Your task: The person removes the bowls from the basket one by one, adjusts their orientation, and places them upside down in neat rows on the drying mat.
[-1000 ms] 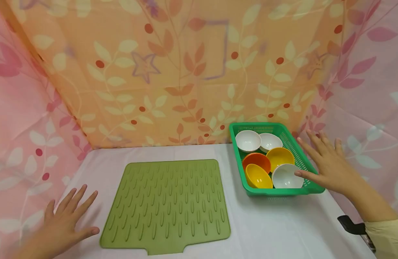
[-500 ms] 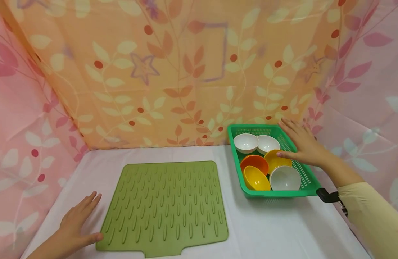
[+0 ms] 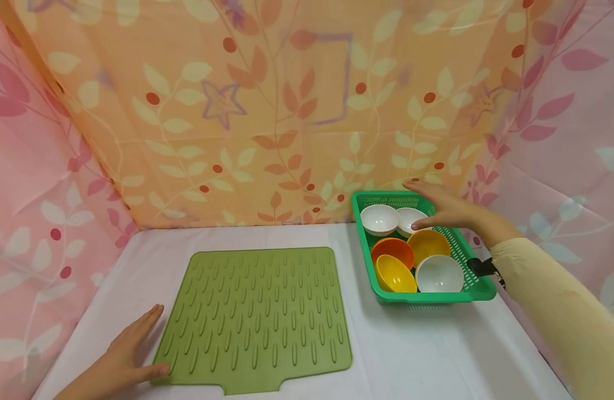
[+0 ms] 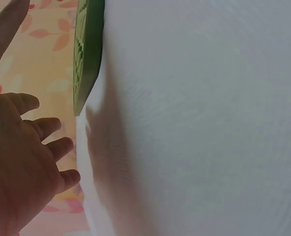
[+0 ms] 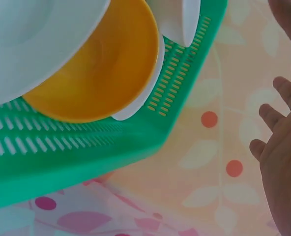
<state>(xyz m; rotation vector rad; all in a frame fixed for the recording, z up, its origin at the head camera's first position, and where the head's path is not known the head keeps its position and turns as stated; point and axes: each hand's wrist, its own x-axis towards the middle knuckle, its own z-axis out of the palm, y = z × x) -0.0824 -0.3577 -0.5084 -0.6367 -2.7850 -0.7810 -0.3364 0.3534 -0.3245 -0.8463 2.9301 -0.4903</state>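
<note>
My right hand hovers over the back right of the green basket, fingers extended and holding nothing. Its thumb overlaps the back white bowl in the head view. Beside that bowl stands another white bowl. An orange bowl, two yellow bowls and a front white bowl fill the rest of the basket. At the lower left, my left hand has loosely straight fingers, its thumb over the near left corner of the green ridged mat. Nothing is in it.
A white cloth covers the table. Patterned fabric hangs behind and on both sides, the basket's far end close to it. A black strap piece sits at my right wrist.
My right hand has moved left and away from me, from the basket's right side to above its back bowls. The left hand has shifted right to the mat's corner. The bowls keep their places.
</note>
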